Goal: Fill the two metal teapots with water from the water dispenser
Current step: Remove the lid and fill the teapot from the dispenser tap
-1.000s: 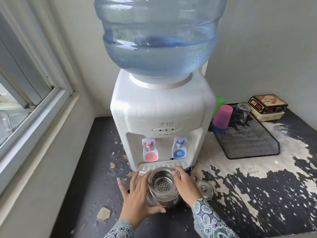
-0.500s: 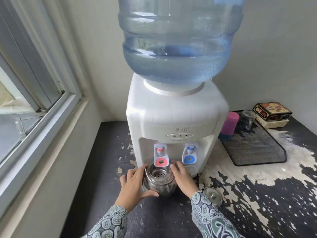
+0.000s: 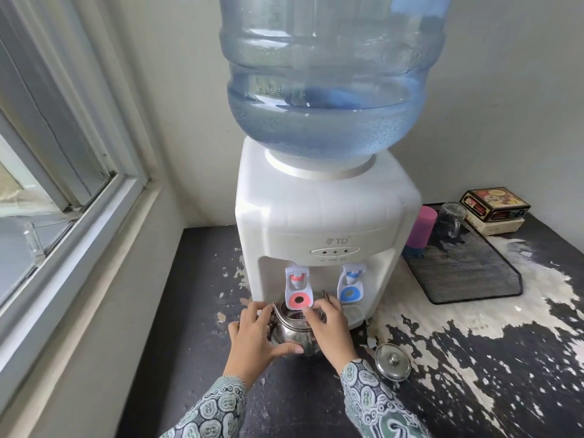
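Observation:
A shiny metal teapot [image 3: 292,335] stands open on the counter, right under the red tap [image 3: 298,290] of the white water dispenser [image 3: 325,222]. My left hand [image 3: 256,339] holds its left side, thumb wrapped across the front. My right hand [image 3: 328,327] grips the right side, its fingertips at the rim just below the red lever. The teapot's lid [image 3: 392,361] lies on the counter to the right of my right wrist. The blue tap [image 3: 350,286] is free. I see only one teapot.
A large water bottle [image 3: 328,74] sits on the dispenser. At the right stand a black mesh tray [image 3: 467,276], a pink cup [image 3: 422,226], a glass mug [image 3: 450,218] and stacked boxes [image 3: 493,205]. A window frame [image 3: 79,197] runs along the left.
Both hands have slid the teapot away from me until it sits beneath the red tap. The lid has stayed where it lay.

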Demonstrator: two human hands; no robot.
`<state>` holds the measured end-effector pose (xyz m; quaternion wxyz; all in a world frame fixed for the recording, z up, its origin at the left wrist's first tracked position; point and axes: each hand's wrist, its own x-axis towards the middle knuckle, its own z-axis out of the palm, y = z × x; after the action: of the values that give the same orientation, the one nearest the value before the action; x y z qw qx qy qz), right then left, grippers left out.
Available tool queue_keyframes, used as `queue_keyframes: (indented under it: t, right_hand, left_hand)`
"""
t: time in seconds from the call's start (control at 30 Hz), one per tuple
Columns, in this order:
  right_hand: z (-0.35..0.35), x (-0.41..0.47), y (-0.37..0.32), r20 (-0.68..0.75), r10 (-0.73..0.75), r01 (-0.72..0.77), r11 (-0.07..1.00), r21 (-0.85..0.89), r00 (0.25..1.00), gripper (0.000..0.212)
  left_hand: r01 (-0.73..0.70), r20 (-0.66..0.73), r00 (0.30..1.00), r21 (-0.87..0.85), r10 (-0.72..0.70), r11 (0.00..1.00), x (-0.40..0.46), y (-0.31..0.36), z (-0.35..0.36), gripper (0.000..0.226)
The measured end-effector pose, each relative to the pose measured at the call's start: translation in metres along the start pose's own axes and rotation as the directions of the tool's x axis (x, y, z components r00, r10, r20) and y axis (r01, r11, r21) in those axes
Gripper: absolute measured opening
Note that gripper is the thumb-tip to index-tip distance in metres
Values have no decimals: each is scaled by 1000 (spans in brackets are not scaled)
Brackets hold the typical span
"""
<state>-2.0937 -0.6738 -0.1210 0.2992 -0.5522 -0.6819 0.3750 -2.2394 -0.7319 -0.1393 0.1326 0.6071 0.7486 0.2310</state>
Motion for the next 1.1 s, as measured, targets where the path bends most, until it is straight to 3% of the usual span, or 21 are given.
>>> queue_keyframes:
  t: [0.17,0.27,0.37,0.47,0.57,0.67,0.77,0.9,1.1]
  right_hand:
    - [-3,-8,-17,-145,-7,13,999,42,989,30]
    - [-6,-18,-25,-137,54,-37,992,122,989,37]
    - [-12,-29,-29,-127,91,-61,974,220,988,26]
    - [-22,-30,-41,-163,46,9,947,320,986,23]
    - [-26,-26,-47,-234,-66,137,944,299,970,21]
    - [-21,-27,-32,-211,-133,186,950,251,968,24]
    - [-6,-34,-7,-119,-47,77,961,264,992,10]
    - [5,-39,9,-43,-23,33,969,246,999,33]
    - [-2,-34,13,-22,-50,54,968,247,999,35]
  left_hand:
    - [-24,-3,1000,14,24,1000,3,-2,-4,117]
    - [-26,2,1000,6,26,1000,5,-3,-6,114]
    - [-28,12,1000,19,27,999,5,-4,-5,114]
    - [-22,25,999,16,22,1000,6,-5,-7,115]
    - [-16,28,999,-1,16,1000,6,-6,-8,116]
    - [-14,26,1000,-10,15,1000,5,-7,-8,114]
    - [-5,25,1000,-16,6,1000,4,-9,-8,115]
    - [-7,36,999,2,7,1000,5,-9,-8,118]
    - [-12,34,999,-11,13,1000,7,-11,-9,116]
